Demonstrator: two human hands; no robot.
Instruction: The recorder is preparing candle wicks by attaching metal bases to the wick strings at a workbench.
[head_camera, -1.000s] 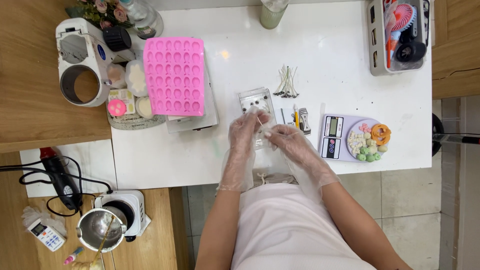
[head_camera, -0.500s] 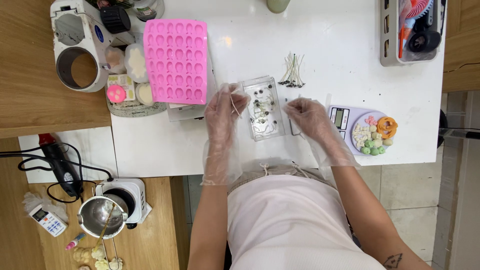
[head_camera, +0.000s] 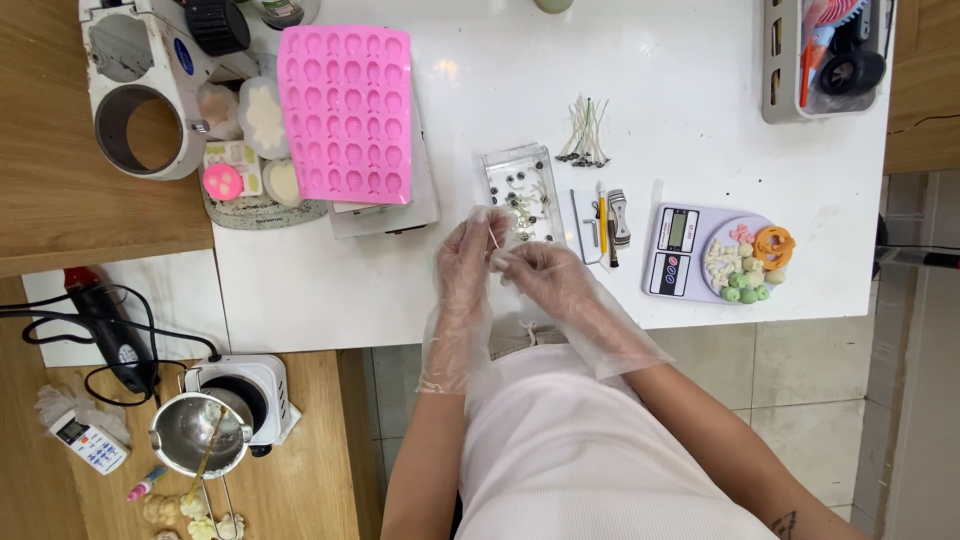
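We are pinching a thin wick (head_camera: 493, 237) between left hand (head_camera: 466, 258) and right hand (head_camera: 540, 275) fingers, just near the clear tray (head_camera: 517, 190), pink mould (head_camera: 347, 113) lying far left.

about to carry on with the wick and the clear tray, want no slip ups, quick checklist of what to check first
1. Both gloves on: ok, left hand and right hand are covered.
2. Wick held: ok, pinched between both hands.
3. Clear tray within reach: ok, just beyond the fingers.
4. Spare wicks at hand: ok, bundle lies behind the tray.
5. Scale out of the way: ok, off to the right.
6. Wick straight: cannot tell, too thin.
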